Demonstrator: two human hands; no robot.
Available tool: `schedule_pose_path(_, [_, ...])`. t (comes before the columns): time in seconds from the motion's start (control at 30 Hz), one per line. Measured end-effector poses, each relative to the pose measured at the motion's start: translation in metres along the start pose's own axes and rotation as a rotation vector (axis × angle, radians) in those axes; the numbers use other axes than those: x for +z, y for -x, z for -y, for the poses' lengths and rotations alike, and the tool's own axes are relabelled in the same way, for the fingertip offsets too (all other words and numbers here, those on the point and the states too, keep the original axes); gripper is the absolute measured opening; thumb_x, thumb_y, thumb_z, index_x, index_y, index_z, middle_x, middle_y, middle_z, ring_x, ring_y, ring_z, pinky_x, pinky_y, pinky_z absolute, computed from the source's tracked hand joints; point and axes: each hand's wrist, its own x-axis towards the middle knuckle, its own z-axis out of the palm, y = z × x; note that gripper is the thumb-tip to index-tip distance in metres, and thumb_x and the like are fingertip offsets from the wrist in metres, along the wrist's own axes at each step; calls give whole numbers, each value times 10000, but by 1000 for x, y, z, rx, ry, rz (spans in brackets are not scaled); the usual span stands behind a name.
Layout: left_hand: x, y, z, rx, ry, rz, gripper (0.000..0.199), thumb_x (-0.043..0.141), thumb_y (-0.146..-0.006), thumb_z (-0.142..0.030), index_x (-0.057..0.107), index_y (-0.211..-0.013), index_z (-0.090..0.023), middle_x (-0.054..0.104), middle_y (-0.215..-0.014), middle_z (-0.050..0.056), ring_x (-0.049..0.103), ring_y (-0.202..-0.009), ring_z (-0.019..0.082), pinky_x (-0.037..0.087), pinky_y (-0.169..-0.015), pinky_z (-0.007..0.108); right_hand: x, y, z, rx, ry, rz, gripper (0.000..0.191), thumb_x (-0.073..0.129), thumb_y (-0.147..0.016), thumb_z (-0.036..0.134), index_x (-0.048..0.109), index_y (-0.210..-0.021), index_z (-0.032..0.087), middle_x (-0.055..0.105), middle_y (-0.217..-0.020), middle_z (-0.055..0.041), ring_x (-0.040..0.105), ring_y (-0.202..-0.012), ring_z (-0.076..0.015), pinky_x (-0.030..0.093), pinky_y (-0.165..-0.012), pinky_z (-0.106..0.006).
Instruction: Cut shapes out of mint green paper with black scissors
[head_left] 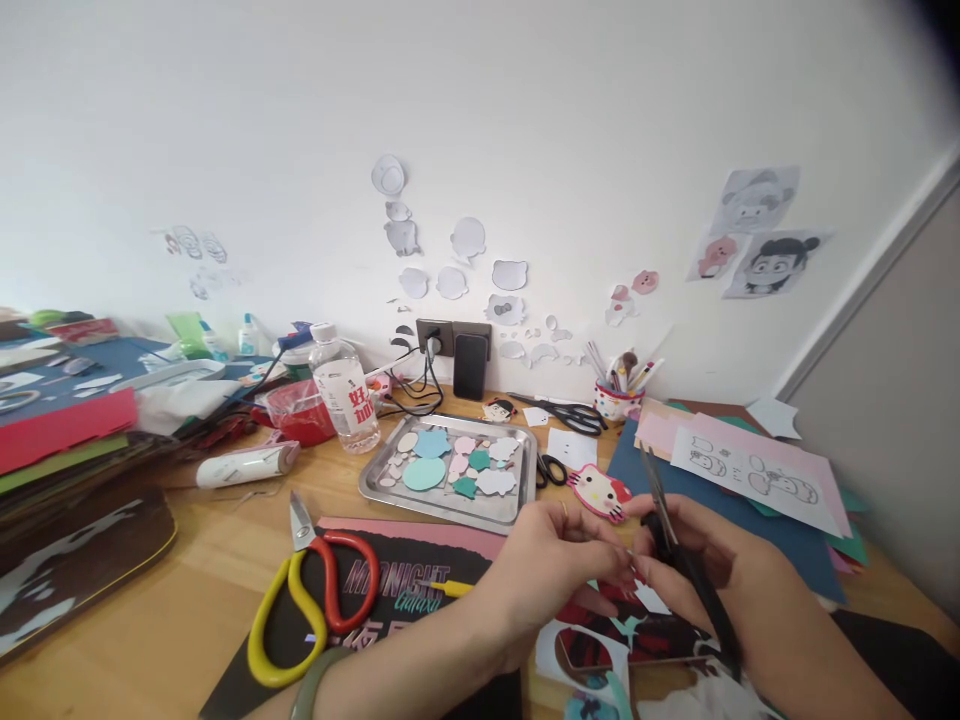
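Note:
My left hand (pixel 551 560) is closed in a pinch near my right fingertips, and whatever it holds is too small or hidden to name. A pair of black-handled scissors (pixel 701 590) is in my right hand (pixel 720 550), its blades pointing up and away from me. Beneath both hands lie a dark red printed sheet (pixel 675 640), teal paper scraps (pixel 628 628) and a white sheet with a cut-out hole (pixel 551 650). Just beyond my fingers is a cat-face cutout (pixel 598 492) with a red bow.
A metal tray (pixel 382 492) holds several pastel paper shapes. Red-and-yellow-handled scissors (pixel 330 590) rest on a black sheet (pixel 397 560) at front left. A plastic bottle (pixel 345 395), a phone (pixel 470 366) and a pen cup (pixel 619 400) stand behind. Paper sheets (pixel 765 470) are stacked at right.

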Motion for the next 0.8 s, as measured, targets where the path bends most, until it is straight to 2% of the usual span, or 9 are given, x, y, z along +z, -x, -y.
schedule_pose_path(0.17, [-3, -6, 7, -43, 8, 14, 120, 660, -571, -215, 616, -621, -115, 605, -578, 8, 525, -463, 70, 446, -484, 196, -3, 0, 7, 42, 76, 3, 227, 629, -754, 315, 562, -952, 225, 629, -739, -1, 618, -662, -183, 516, -574, -257])
schedule_pose_path(0.37, [-4, -10, 11, -55, 30, 21, 134, 656, -553, -236, 611, -600, -118, 604, -564, 11, 530, -494, 77, 434, -515, 199, -6, -7, -4, 63, 104, 3, 275, 677, -694, 279, 598, -954, 235, 671, -762, -4, 632, -595, -180, 517, -472, -223])
schedule_pose_path(0.47, [-5, -11, 11, -22, 38, 19, 116, 648, -556, -221, 606, -583, -116, 611, -556, 15, 549, -514, 85, 442, -533, 201, -7, -6, 0, 98, -13, -38, 323, 686, -687, 334, 634, -990, 238, 700, -813, -20, 648, -628, -197, 538, -527, -252])
schedule_pose_path(0.6, [-7, -11, 11, 6, 38, 1, 74, 634, -561, -183, 604, -584, -119, 608, -560, 16, 568, -545, 105, 443, -497, 195, -8, -4, 12, 127, -103, -37, 382, 763, -596, 297, 665, -957, 219, 715, -801, -35, 671, -716, -231, 553, -595, -271])
schedule_pose_path(0.7, [-7, -13, 13, 15, 63, -9, 53, 634, -570, -159, 611, -582, -113, 594, -555, 11, 556, -544, 94, 435, -480, 172, -8, -6, 11, 126, -67, -53, 365, 799, -541, 284, 669, -876, 218, 728, -740, -23, 681, -702, -233, 556, -581, -255])
schedule_pose_path(0.8, [-9, -17, 17, -8, 102, -51, 59, 640, -575, -162, 614, -586, -110, 566, -529, -3, 533, -524, 78, 438, -479, 164, -10, -12, -1, 145, 60, -13, 361, 785, -554, 296, 667, -885, 215, 739, -716, -21, 688, -677, -240, 563, -589, -267])
